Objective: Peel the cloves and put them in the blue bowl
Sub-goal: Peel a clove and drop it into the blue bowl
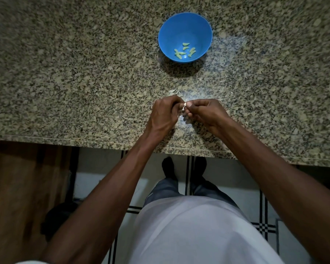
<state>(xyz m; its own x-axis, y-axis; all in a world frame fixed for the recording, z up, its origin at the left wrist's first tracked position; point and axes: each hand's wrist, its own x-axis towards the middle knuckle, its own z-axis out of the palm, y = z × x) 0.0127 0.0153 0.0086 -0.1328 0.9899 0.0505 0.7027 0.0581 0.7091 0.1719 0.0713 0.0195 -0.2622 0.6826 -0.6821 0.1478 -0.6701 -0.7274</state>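
Observation:
A blue bowl (pixel 185 25) stands on the speckled granite counter (pixel 65 73), far of my hands, with several peeled pale cloves (pixel 183 51) lying in its bottom. My left hand (pixel 163 116) and my right hand (pixel 206 112) meet above the counter near its front edge. Both pinch one small whitish garlic clove (pixel 184 106) between their fingertips; most of the clove is hidden by the fingers.
Scraps of papery peel (pixel 174 91) lie on the counter just beyond my hands, and more pale bits (pixel 187 121) sit under them. The counter's front edge (pixel 103 142) runs below my wrists. A wooden cabinet (pixel 23 187) is at lower left.

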